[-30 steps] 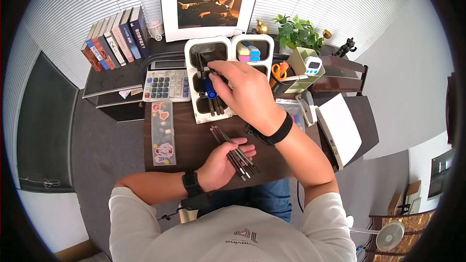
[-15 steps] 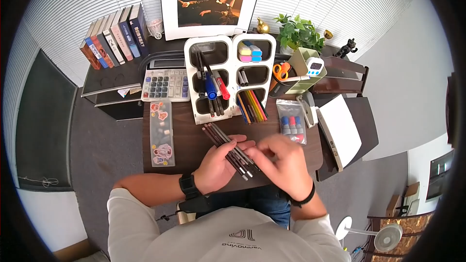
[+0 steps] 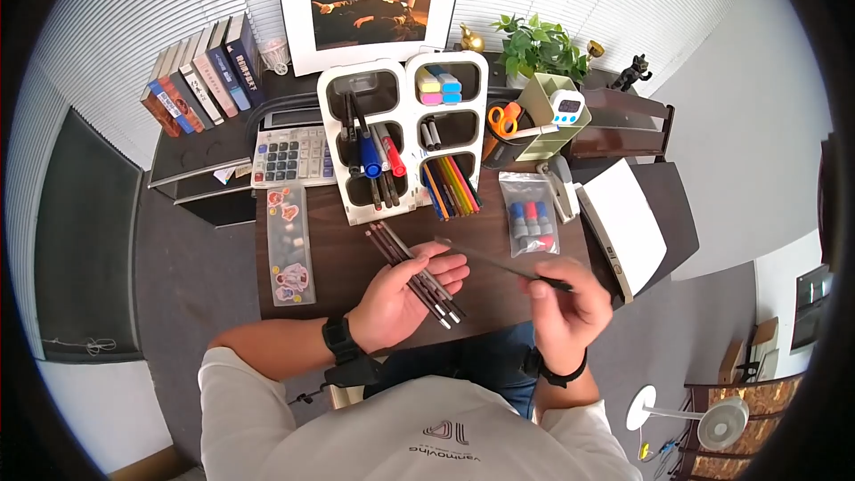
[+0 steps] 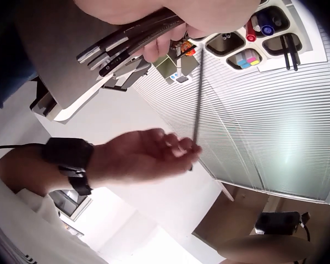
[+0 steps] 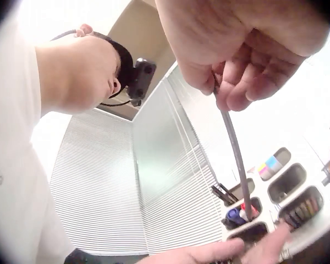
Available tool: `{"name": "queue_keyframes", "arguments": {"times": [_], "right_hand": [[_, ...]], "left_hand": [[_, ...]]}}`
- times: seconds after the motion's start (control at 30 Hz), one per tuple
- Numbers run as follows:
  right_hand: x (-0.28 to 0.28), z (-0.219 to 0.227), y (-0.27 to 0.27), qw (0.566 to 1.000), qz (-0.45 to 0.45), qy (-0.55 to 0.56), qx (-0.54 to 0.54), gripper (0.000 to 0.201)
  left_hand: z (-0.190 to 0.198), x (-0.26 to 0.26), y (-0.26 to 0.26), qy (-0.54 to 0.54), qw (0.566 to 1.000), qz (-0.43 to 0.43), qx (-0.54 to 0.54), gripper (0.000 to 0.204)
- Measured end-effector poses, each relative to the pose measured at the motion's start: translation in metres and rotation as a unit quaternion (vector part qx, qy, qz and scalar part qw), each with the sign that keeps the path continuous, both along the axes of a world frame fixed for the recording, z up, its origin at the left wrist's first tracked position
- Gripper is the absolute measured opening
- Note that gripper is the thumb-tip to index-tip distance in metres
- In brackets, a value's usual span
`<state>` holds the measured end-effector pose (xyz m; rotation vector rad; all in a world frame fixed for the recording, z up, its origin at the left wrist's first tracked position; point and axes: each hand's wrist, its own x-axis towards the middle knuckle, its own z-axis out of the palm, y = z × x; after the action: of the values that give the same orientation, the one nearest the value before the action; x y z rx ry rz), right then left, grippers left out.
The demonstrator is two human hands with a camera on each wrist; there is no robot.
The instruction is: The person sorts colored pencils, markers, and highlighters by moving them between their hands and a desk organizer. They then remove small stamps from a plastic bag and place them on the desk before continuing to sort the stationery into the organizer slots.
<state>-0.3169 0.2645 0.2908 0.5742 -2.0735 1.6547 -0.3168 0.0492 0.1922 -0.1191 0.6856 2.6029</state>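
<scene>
Over the desk's front edge my left hand (image 3: 385,305) holds a bundle of dark pencils (image 3: 392,251) across the palm, thumb laid over them, other fingers extended. The bundle's pale-banded ends (image 4: 91,54) show in the left wrist view. To its right, my right hand (image 3: 570,310) pinches one dark pencil (image 3: 488,259) near an end, between thumb and fingers. The far end of this pencil (image 5: 234,143) points toward the left hand. Beyond both hands stands a white organizer (image 3: 412,138) with blue and red markers, black pens, highlighters and colored pencils in its compartments.
A sticker-covered pencil case (image 3: 289,254) and a calculator (image 3: 289,160) lie on the left. To the right are a clear bag of small bottles (image 3: 532,223), a stapler (image 3: 561,191), orange scissors (image 3: 505,118) in a holder, and a white laptop-like slab (image 3: 628,227).
My right hand came back from the organizer to the left hand's bundle, then moved right with a single pencil pinched in it. The left hand stays nearly in place with the bundle.
</scene>
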Motion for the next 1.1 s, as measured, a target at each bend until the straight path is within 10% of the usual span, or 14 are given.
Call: {"name": "queue_keyframes", "arguments": {"times": [0.27,0.67,0.93,1.1], "right_hand": [[-0.098,0.044,-0.087,0.942,0.062,0.270,0.190,0.033],[-0.132,0.025,-0.140,0.950,0.082,0.145,0.264,0.027],[-0.074,0.033,-0.083,0.962,0.056,0.127,0.233,0.024],[-0.013,-0.004,-0.027,0.934,0.063,-0.129,0.327,0.023]], "left_hand": [[-0.011,-0.004,0.000,-0.014,0.999,-0.025,0.020,0.046],[-0.012,-0.007,-0.001,-0.024,0.996,-0.051,0.071,0.025],[-0.015,-0.007,-0.002,0.012,0.995,-0.035,0.091,0.043],[-0.007,-0.004,-0.003,0.054,0.997,0.002,0.052,0.048]]}}
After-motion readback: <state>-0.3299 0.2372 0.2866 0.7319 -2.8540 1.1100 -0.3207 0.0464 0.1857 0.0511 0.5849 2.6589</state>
